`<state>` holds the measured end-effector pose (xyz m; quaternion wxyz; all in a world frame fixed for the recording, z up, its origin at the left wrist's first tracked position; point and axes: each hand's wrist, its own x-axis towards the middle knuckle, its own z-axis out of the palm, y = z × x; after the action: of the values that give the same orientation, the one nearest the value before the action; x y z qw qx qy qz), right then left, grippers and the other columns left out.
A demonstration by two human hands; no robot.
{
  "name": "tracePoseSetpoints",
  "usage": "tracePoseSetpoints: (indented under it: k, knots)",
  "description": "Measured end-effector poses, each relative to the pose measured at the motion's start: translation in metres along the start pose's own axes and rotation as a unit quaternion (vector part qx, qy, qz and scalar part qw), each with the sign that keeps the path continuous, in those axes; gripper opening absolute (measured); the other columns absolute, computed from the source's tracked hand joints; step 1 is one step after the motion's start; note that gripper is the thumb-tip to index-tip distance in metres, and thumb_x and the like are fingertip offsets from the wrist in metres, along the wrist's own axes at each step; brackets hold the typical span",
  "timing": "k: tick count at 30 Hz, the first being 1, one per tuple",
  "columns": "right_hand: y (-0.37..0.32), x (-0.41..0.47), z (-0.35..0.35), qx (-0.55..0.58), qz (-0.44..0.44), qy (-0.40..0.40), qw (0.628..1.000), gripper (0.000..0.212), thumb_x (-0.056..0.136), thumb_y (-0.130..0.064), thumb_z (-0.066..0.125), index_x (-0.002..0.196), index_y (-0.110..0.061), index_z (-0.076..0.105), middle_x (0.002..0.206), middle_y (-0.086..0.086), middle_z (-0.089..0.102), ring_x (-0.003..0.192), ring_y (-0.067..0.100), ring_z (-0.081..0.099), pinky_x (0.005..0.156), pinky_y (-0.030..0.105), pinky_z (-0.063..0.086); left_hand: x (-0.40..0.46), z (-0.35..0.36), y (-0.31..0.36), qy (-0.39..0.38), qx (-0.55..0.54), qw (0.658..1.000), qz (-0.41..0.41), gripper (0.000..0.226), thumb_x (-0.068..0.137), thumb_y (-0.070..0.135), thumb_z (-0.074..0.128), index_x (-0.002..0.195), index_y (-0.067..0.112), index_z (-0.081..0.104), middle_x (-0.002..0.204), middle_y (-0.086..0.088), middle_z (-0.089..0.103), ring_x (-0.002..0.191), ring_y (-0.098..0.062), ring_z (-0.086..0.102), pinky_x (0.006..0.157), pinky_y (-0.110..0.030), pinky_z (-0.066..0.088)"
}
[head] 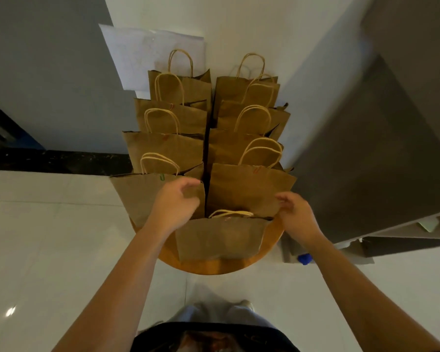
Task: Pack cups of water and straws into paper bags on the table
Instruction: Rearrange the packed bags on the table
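With no cups or straws in view, both hands hover at the nearest bag (220,237) at lower centre of the round bench (214,268), left hand (174,207) and right hand (296,214) loosely curled, empty, seemingly about to open it.

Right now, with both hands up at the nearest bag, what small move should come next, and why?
Probably spread the nearest bag's mouth. The left hand and right hand flank its top, fingers loosely curled, neither plainly gripping it. Its handle lies low across a narrow opening, and no cup or straw is in view, so opening seems to come before packing.
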<state>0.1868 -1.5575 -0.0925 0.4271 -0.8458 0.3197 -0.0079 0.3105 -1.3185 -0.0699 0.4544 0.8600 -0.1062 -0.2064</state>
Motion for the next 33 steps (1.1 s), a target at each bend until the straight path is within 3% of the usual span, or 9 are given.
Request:
tracePoseSetpoints:
  k: [2, 5, 8, 11, 13, 16, 22, 29, 33]
  knots:
    - [-0.007, 0.003, -0.014, 0.029, -0.016, 0.078, 0.996, 0.032, 0.089, -0.002, 0.053, 0.113, -0.025, 0.053, 0.112, -0.008, 0.047, 0.102, 0.011, 0.050, 0.075, 0.013, 0.040, 0.009, -0.001, 0.022, 0.004, -0.023, 0.999, 0.045, 0.043, 0.088, 0.003, 0.055, 0.122, 0.029, 0.057, 0.120, 0.012, 0.056, 0.088, 0.014, 0.054, 0.068, -0.001, 0.040]
    - [-0.012, 0.017, -0.030, 0.019, -0.018, 0.133, 0.991, 0.042, 0.087, -0.010, 0.062, 0.125, -0.023, 0.048, 0.127, -0.003, 0.041, 0.111, 0.012, 0.044, 0.088, 0.026, 0.046, 0.030, 0.011, 0.049, -0.016, 0.037, 0.995, 0.086, 0.049, 0.090, 0.003, 0.054, 0.135, 0.019, 0.048, 0.134, 0.001, 0.052, 0.119, -0.009, 0.049, 0.093, -0.017, 0.036]
    - [-0.011, 0.039, -0.039, -0.026, 0.002, 0.071, 0.997, 0.065, 0.083, -0.014, 0.068, 0.139, -0.022, 0.036, 0.143, 0.001, 0.031, 0.131, 0.022, 0.033, 0.105, 0.042, 0.038, 0.058, 0.031, 0.063, -0.045, 0.167, 0.979, 0.109, 0.058, 0.090, 0.008, 0.058, 0.143, 0.019, 0.036, 0.144, -0.004, 0.042, 0.125, -0.016, 0.044, 0.101, -0.027, 0.039]
    - [-0.006, 0.065, -0.043, -0.058, -0.014, -0.016, 0.998, 0.072, 0.083, -0.015, 0.069, 0.143, -0.022, 0.030, 0.148, 0.003, 0.025, 0.136, 0.024, 0.027, 0.109, 0.043, 0.035, 0.086, 0.045, 0.066, -0.092, 0.280, 0.951, 0.097, 0.065, 0.089, 0.008, 0.059, 0.146, 0.016, 0.030, 0.146, -0.008, 0.037, 0.134, -0.027, 0.035, 0.109, -0.041, 0.036]
    - [-0.001, 0.081, -0.044, -0.060, -0.031, -0.063, 0.996, 0.063, 0.084, -0.014, 0.067, 0.139, -0.022, 0.037, 0.143, 0.003, 0.032, 0.129, 0.021, 0.036, 0.104, 0.036, 0.041, 0.099, 0.053, 0.066, -0.119, 0.343, 0.929, 0.074, 0.055, 0.090, 0.012, 0.057, 0.141, 0.018, 0.039, 0.141, -0.008, 0.043, 0.129, -0.028, 0.040, 0.105, -0.044, 0.039]
    - [0.003, 0.101, -0.047, -0.134, -0.075, -0.102, 0.983, 0.029, 0.089, -0.016, 0.062, 0.117, -0.017, 0.059, 0.120, 0.002, 0.048, 0.108, 0.017, 0.051, 0.088, 0.025, 0.043, 0.108, 0.066, 0.065, -0.154, 0.394, 0.905, 0.035, 0.019, 0.096, 0.021, 0.049, 0.110, 0.019, 0.062, 0.111, -0.004, 0.062, 0.104, -0.023, 0.057, 0.091, -0.041, 0.046]
    - [0.007, 0.115, -0.062, -0.166, -0.110, -0.051, 0.979, 0.013, 0.092, -0.014, 0.055, 0.090, -0.009, 0.067, 0.092, 0.003, 0.055, 0.085, 0.019, 0.055, 0.076, 0.030, 0.045, 0.112, 0.086, 0.066, -0.145, 0.324, 0.934, 0.042, 0.021, 0.099, 0.021, 0.045, 0.090, 0.016, 0.063, 0.080, 0.000, 0.057, 0.071, -0.016, 0.051, 0.068, -0.029, 0.041]
    - [0.004, 0.114, -0.066, -0.140, -0.079, -0.105, 0.981, 0.009, 0.090, -0.013, 0.057, 0.095, -0.014, 0.065, 0.094, -0.002, 0.053, 0.087, 0.017, 0.056, 0.078, 0.030, 0.050, 0.116, 0.082, 0.069, -0.197, 0.325, 0.924, 0.028, 0.018, 0.096, 0.017, 0.048, 0.099, 0.016, 0.066, 0.084, -0.001, 0.059, 0.076, -0.019, 0.056, 0.067, -0.032, 0.048]
    - [-0.010, 0.130, -0.077, 0.002, -0.005, -0.105, 0.994, 0.018, 0.088, -0.012, 0.056, 0.104, -0.019, 0.063, 0.103, 0.001, 0.061, 0.092, 0.014, 0.058, 0.071, 0.022, 0.045, 0.129, 0.066, 0.079, -0.165, 0.198, 0.966, 0.002, 0.036, 0.090, 0.007, 0.054, 0.123, 0.020, 0.058, 0.115, 0.000, 0.060, 0.087, -0.010, 0.056, 0.067, -0.018, 0.044]
